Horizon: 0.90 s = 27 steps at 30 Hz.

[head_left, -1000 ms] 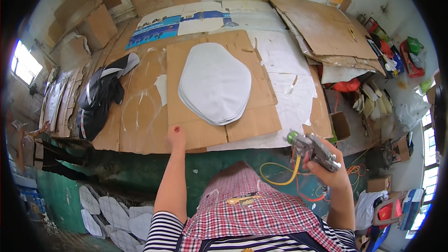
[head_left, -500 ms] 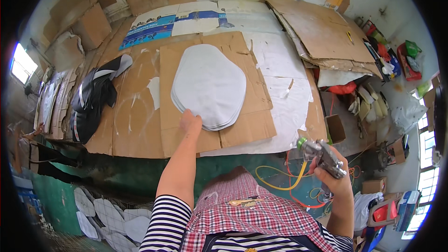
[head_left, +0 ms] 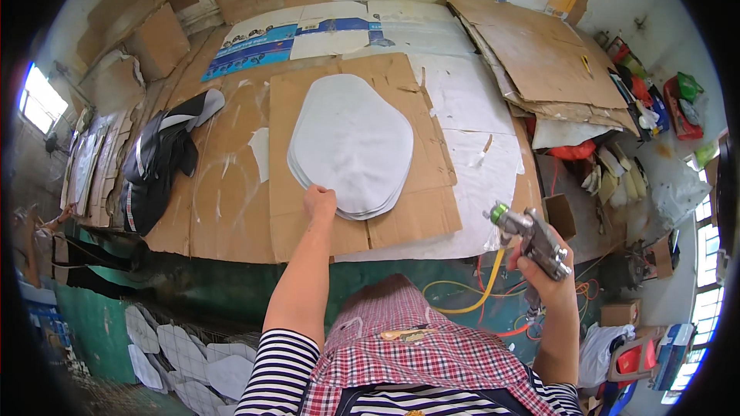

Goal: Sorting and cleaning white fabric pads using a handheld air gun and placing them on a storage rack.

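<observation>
The left hand (head_left: pixel 319 203) rests on the near edge of a stack of white oval sheets (head_left: pixel 353 143), fingers seemingly pinching the edge, though the view is too small to be sure. The stack lies on cardboard (head_left: pixel 416 208) on the table. The right hand (head_left: pixel 546 268), well apart, is wrapped around a spray gun (head_left: pixel 532 236).

Bright, even daylight; blown-out windows (head_left: pixel 37 96) at far left and lower right. Soft, faint shadows. Sharp centre, strong fisheye bending and black vignette at edges.
</observation>
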{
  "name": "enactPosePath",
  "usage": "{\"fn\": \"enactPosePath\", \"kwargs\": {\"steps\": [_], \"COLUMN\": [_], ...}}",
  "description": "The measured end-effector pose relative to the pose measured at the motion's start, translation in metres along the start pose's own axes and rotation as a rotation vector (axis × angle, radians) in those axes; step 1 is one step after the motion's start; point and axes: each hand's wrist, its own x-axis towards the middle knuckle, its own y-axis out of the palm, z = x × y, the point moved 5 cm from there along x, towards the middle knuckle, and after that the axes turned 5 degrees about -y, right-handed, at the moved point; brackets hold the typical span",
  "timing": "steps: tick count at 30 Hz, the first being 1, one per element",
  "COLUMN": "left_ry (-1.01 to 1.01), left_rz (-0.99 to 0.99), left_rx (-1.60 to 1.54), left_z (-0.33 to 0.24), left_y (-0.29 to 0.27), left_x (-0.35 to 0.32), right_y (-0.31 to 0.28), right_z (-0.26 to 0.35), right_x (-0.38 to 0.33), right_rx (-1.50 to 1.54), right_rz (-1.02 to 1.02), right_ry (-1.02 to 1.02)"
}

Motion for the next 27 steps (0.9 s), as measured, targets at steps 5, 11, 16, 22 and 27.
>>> {"fn": "enactPosePath", "kwargs": {"steps": [5, 11, 16, 22, 27], "left_ry": [-0.238, -0.405, -0.435, -0.438, -0.341], "left_rz": [0.069, 0.345, 0.406, 0.448, 0.454], "left_rx": [-0.450, -0.806, -0.784, -0.794, -0.898], "left_z": [0.019, 0.009, 0.005, 0.008, 0.013], "left_y": [0.005, 0.017, 0.026, 0.032, 0.038], "left_x": [-0.003, -0.014, -0.023, -0.036, -0.029], "right_y": [0.007, -0.001, 0.011, -0.011, -0.001], "right_z": [-0.004, -0.003, 0.003, 0.003, 0.001], "right_x": [0.002, -0.010, 0.012, -0.002, -0.013], "right_rx": [0.027, -0.102, 0.036, -0.018, 0.047], "right_rz": [0.101, 0.297, 0.143, 0.018, 0.087], "right_ry": [0.037, 0.005, 0.025, -0.021, 0.051]}}
